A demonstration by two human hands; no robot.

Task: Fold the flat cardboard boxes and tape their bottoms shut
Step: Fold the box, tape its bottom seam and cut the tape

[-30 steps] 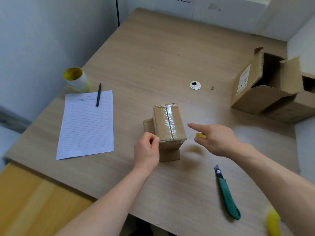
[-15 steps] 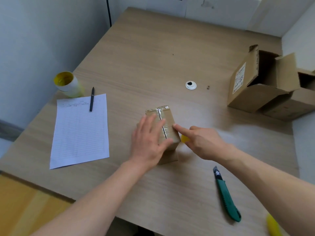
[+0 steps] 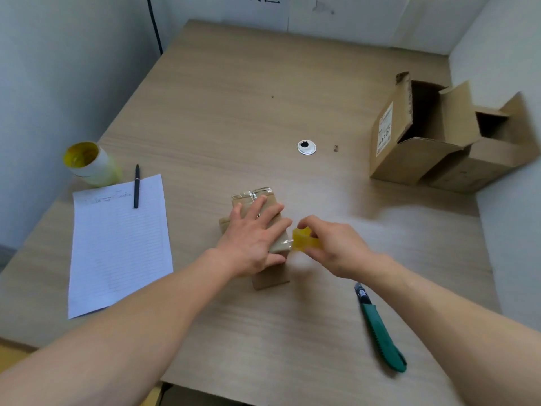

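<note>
While the left grip stays spread flat on the small taped cardboard box as it did half a second ago, fingers straight and pressing down, the right grip has changed. Its forefinger no longer points at the box's right edge; the fingers and thumb now curl round a small yellow piece and pinch it just beside that edge. A strip of clear tape shows between the yellow piece and the box. The box itself sits where it was, near the middle of the desk, bottom up, with a shiny taped seam along it. Most of that seam lies under the left palm, so only its far end and a lower flap nearer the person can be seen. The right grip is blurred, and what the yellow piece is, or whether the tape is cut, cannot be made out. A green utility knife lies on the desk near the right forearm. To the left lie a lined sheet of paper with a black pen across its top edge, and a white roll with a yellow inside just beyond. Two open cardboard boxes stand together at the far right, and a round white grommet is set in the pale wood-grain top. Pale walls close in on the left, the far side and the right, with a black cable running down the left corner and dark lettering cut off at the top.
</note>
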